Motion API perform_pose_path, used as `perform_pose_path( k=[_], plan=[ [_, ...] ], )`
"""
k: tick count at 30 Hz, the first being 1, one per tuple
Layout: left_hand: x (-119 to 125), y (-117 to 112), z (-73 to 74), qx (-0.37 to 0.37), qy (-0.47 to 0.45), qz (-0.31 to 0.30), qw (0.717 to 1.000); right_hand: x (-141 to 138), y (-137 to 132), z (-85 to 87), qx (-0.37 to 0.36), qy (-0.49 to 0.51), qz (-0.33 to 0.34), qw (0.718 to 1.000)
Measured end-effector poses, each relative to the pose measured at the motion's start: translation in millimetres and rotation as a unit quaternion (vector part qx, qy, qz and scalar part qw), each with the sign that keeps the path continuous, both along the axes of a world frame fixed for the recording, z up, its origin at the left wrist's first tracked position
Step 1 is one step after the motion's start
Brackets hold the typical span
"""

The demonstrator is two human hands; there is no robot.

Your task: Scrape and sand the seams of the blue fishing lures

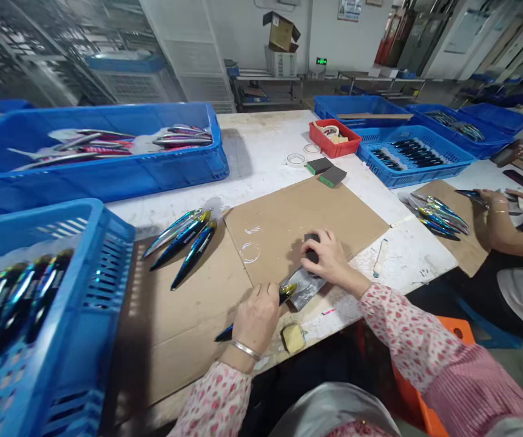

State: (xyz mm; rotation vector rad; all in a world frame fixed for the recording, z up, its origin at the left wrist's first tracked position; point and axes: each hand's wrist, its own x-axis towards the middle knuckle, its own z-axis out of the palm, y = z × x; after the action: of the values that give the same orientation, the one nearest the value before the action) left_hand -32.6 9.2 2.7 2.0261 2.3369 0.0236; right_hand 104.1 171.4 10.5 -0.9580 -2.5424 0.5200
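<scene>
My left hand (256, 318) is closed around a blue-black fishing lure (287, 292). The lure's yellowish end sticks out past my fingers, and its dark pointed end shows on the other side. My right hand (327, 258) grips a dark sanding block (311, 246) just beyond that yellowish end. Under the right hand lies a grey sheet (307, 290) at the cardboard's near edge. Three more lures (193, 249) with clear lips rest on the cardboard (198, 315) at the left. Close to the table edge is a small yellow sponge (293, 338).
Blue crates (120, 243) holding lures stand on the left. Two green-and-black sanding blocks (333, 176), tape rolls (295, 160) and a red bin (334, 141) sit farther back. A white marker-like stick (380, 258) lies at right. A co-worker's hands (493, 203) work beside several lures.
</scene>
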Motion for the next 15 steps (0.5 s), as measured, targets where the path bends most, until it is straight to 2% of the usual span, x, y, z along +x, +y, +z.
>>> perform_pose_path(
  k=[3,6,8,12,15],
  plan=[
    [-1,0,-4.4,0.002,0.010,0.005,1.000,-18,-9,-2.6,0.028,0.038,0.029,0.998],
    [-1,-2,-2.0,0.006,0.022,0.008,1.000,-27,-15,-4.0,0.036,0.096,0.053,0.993],
    [0,-3,3.0,0.012,0.036,0.007,0.999,-20,-10,-2.6,0.025,0.122,0.031,0.992],
    [5,2,13.4,0.052,0.096,0.012,0.994,0,9,9.5,0.008,0.185,-0.062,0.981],
    [13,11,14.3,0.088,0.141,0.023,0.986,1,12,19.4,0.035,0.196,-0.077,0.977]
  ],
)
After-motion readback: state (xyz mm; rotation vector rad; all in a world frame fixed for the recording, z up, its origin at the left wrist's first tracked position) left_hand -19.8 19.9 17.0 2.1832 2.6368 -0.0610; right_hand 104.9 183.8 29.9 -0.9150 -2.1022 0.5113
